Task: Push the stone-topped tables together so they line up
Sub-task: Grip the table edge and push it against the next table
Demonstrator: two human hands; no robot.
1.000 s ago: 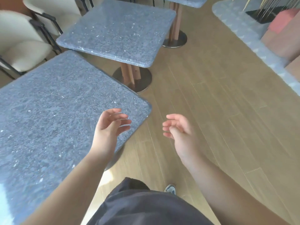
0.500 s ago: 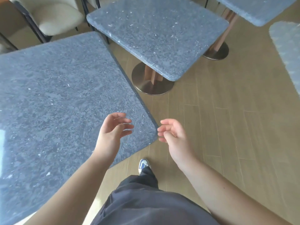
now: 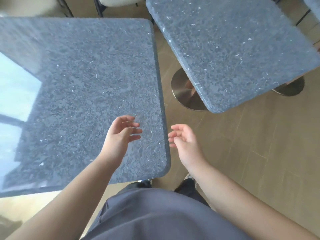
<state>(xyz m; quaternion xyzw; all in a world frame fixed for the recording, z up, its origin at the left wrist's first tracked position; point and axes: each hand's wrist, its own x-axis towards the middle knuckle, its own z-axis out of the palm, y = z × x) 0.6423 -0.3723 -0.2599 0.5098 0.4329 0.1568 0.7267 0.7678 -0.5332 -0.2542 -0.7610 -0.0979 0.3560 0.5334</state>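
Wood-look plank flooring runs under two stone-topped tables. Pale chairs stand at the far edge.

Near worktop: directly in front of me, square to my body, with window glare on its left side. Far worktop: to the right, rotated out of line, apart from the first with bare floor between. Its round metal base shows beneath.

My left hand hovers over the near worktop's right corner area, fingers loosely curled, holding nothing. My right hand hangs over the floor just beside that edge, fingers relaxed, also empty.

Handling, as I judge it: both tops are rigid, heavy and smooth. Take hold at the slab edge, not the polished face. Expect the pedestal base to drag on the floor; push low and steadily to avoid tipping.
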